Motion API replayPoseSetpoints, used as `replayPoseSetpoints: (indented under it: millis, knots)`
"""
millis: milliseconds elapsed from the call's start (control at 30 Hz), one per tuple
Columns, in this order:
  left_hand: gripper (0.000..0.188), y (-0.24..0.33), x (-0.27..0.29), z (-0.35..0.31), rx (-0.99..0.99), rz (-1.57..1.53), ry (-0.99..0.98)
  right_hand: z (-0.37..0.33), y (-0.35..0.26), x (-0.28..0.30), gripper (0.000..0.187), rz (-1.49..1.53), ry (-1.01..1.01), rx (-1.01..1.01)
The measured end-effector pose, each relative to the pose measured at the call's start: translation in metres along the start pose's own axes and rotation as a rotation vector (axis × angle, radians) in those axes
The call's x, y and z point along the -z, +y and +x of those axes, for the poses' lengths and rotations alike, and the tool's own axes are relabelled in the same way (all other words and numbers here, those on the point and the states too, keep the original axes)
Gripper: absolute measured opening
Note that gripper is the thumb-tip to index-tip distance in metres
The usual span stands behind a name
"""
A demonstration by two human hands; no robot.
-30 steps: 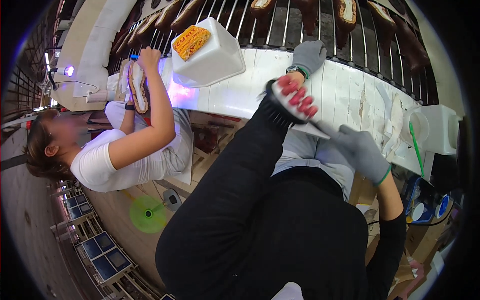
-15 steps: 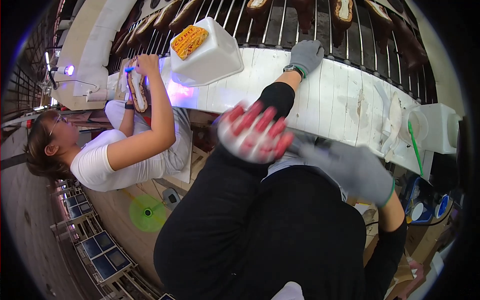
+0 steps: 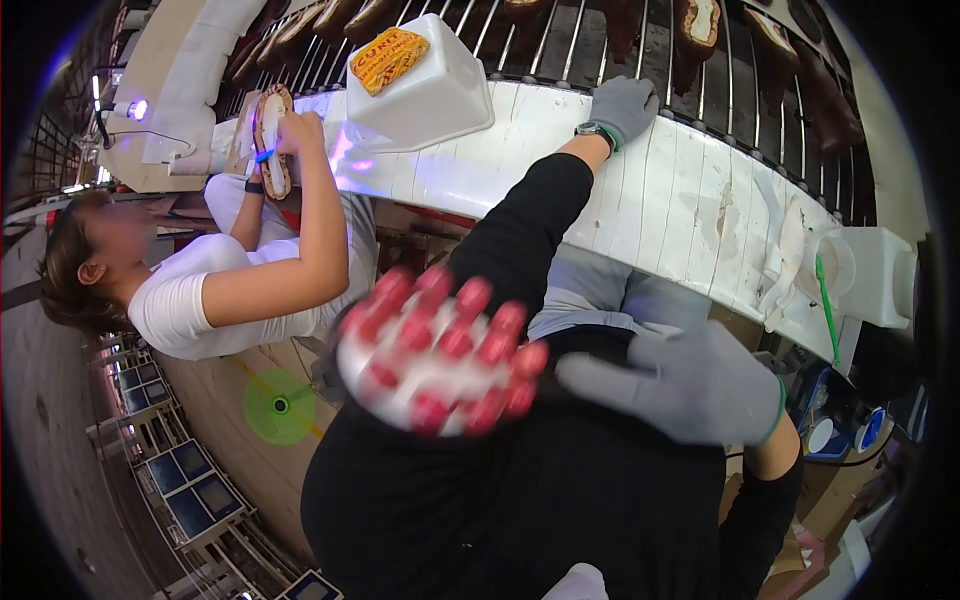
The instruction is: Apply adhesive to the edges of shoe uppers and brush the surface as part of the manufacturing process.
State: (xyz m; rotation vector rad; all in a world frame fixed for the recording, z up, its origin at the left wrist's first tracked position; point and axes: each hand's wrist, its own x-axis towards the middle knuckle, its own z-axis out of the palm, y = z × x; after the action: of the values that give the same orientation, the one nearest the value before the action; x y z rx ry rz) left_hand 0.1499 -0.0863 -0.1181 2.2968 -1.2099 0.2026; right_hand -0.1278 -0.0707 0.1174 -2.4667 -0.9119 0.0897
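My left hand (image 3: 625, 110), in a grey glove, lies on the inner edge of the white table (image 3: 590, 215), beside the conveyor. Its fingers are loosely apart and hold nothing. My right hand (image 3: 700, 385), also gloved in grey, is in front of my body with the thumb stretched leftward. Left of that thumb, close to the camera, is a blurred white thing with several red studs (image 3: 435, 365), resembling a studded sole. My right hand seems to hold it by a dark far end, but the grip is mostly hidden against my black clothes.
A conveyor of metal rods (image 3: 570, 45) carries brown shoe forms. A white plastic container (image 3: 430, 105) with an orange packet stands on the table. At right are a green stick (image 3: 826, 300) and a white jug (image 3: 875, 270). At left, a person (image 3: 250, 275) works on a sole.
The studded thing has moved left and downward in the picture, looming larger. My right hand has shifted slightly lower. My left hand stays at the table edge. The co-worker's hand has moved along the sole.
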Motion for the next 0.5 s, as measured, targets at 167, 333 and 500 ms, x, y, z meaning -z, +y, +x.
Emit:
replayPoseSetpoints:
  millis: [167,333,500]
  knots:
    - [0.024,-0.005,-0.007,-0.003,0.006,-0.016,0.013,-0.012,0.046,-0.028,0.063,0.168,0.049,-0.484]
    - [0.027,-0.005,0.0,-0.002,0.04,-0.024,-0.042,0.001,-0.004,0.002,0.061,-0.021,-0.07,-0.056]
    - [0.024,-0.005,-0.008,-0.001,0.003,-0.079,0.08,-0.007,0.046,-0.046,0.061,0.099,0.124,-0.381]
